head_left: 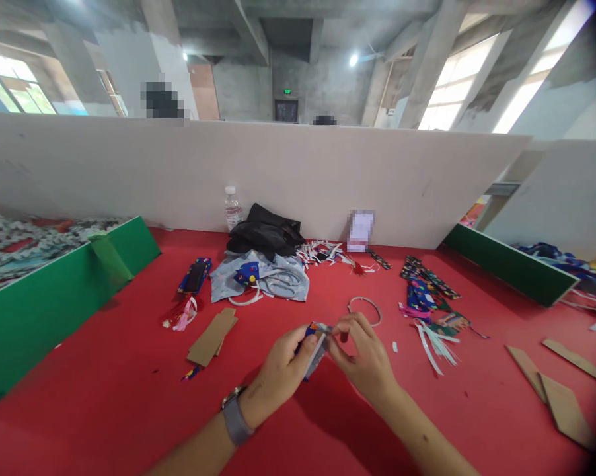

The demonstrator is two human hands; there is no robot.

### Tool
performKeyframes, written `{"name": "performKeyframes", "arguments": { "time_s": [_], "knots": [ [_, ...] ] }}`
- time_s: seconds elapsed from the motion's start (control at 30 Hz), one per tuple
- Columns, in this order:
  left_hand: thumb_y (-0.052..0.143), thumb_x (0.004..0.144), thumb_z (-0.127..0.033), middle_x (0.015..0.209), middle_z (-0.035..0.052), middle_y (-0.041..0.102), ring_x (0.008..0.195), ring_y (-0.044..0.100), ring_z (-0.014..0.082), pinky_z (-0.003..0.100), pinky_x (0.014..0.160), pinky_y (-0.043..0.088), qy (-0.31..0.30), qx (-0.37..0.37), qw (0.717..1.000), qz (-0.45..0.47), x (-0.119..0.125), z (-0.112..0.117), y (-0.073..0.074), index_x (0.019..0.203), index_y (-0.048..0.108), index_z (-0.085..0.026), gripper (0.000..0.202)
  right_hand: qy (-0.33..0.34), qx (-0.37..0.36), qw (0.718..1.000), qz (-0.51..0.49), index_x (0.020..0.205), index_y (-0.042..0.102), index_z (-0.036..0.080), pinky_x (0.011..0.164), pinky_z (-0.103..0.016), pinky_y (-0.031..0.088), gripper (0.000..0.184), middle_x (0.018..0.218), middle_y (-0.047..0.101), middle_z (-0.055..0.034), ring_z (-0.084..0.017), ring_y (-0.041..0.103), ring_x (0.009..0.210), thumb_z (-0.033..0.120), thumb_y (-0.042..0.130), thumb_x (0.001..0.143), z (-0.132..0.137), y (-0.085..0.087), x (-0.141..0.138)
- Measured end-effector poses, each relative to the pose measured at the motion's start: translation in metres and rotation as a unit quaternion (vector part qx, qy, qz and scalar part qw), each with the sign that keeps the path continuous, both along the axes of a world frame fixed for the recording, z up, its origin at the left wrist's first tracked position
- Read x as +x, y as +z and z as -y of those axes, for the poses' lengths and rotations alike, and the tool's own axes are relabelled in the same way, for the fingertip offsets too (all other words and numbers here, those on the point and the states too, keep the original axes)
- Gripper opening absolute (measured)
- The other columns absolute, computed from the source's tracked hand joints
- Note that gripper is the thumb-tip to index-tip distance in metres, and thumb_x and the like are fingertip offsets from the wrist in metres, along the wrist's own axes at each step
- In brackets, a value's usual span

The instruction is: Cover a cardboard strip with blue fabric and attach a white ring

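Red counter point(104, 396) below; left hand point(278, 371) and right hand point(365, 362) both pinch a small patterned fabric piece point(318, 340) between them, just above it (opposed grips likely keep it taut). Cardboard pieces point(213, 337) nearby left.

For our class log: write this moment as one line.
left hand: holds patterned piece | right hand: pinches it | nearby: white ring | surface: red table

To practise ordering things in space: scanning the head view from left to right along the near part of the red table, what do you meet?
In order: green board → cardboard pieces → left hand → patterned piece pinched by both hands → right hand → white strips → cardboard strips.
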State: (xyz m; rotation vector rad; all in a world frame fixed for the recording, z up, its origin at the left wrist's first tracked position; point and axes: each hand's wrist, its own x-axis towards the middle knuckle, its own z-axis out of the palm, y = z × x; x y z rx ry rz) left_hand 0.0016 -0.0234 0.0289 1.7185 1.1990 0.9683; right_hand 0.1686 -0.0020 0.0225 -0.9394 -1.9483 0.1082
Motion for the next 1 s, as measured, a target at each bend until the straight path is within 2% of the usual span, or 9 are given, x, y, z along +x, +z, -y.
{"name": "performKeyframes", "arguments": {
  "time_s": [0.23, 0.47, 0.73, 1.0],
  "knots": [
    [0.038, 0.090, -0.042, 0.081, 0.0032, 0.064, 0.071, 0.057, 0.0142, 0.022, 0.064, 0.043, -0.011, -0.009, 0.996, 0.085, 0.0020, 0.0006, -0.0055, 0.101, 0.062, -0.018, 0.035, -0.024, 0.028, 0.999, 0.005, 0.085, 0.053, 0.021, 0.068, -0.031, 0.046, 0.012, 0.078, 0.055, -0.0025, -0.016, 0.054, 0.076, 0.011, 0.055, 0.079, 0.0016, -0.0023, 0.0007],
    [0.043, 0.090, -0.036, 0.103, 0.0078, 0.065, 0.092, 0.058, 0.0178, 0.026, 0.081, 0.044, 0.005, 0.041, 0.997, 0.070, 0.0023, 0.0011, -0.0046, 0.111, 0.061, -0.018, 0.033, -0.024, 0.012, 1.000, 0.000, 0.082, 0.054, 0.021, 0.066, -0.030, 0.045, 0.011, 0.076, 0.057, -0.0018, -0.016, 0.053, 0.073, 0.011, 0.056, 0.078, 0.0035, -0.0006, -0.0009],
    [0.042, 0.091, -0.031, 0.105, 0.0060, 0.065, 0.098, 0.058, 0.0162, 0.024, 0.085, 0.044, -0.008, 0.075, 0.996, 0.055, 0.0021, 0.0016, -0.0026, 0.111, 0.061, -0.020, 0.030, -0.022, -0.020, 0.999, -0.014, 0.081, 0.053, 0.021, 0.067, -0.029, 0.044, 0.007, 0.076, 0.056, -0.0017, -0.016, 0.053, 0.073, 0.015, 0.056, 0.079, 0.0038, 0.0011, -0.0006],
    [0.041, 0.091, -0.030, 0.107, 0.0069, 0.064, 0.099, 0.058, 0.0172, 0.027, 0.087, 0.044, -0.009, 0.096, 0.995, 0.040, 0.0026, 0.0009, -0.0051, 0.113, 0.061, -0.021, 0.031, -0.034, -0.010, 0.999, 0.009, 0.075, 0.053, 0.020, 0.064, -0.028, 0.042, 0.007, 0.072, 0.056, -0.0004, -0.014, 0.051, 0.067, 0.015, 0.054, 0.079, 0.0040, 0.0029, -0.0019]
  ]
}}
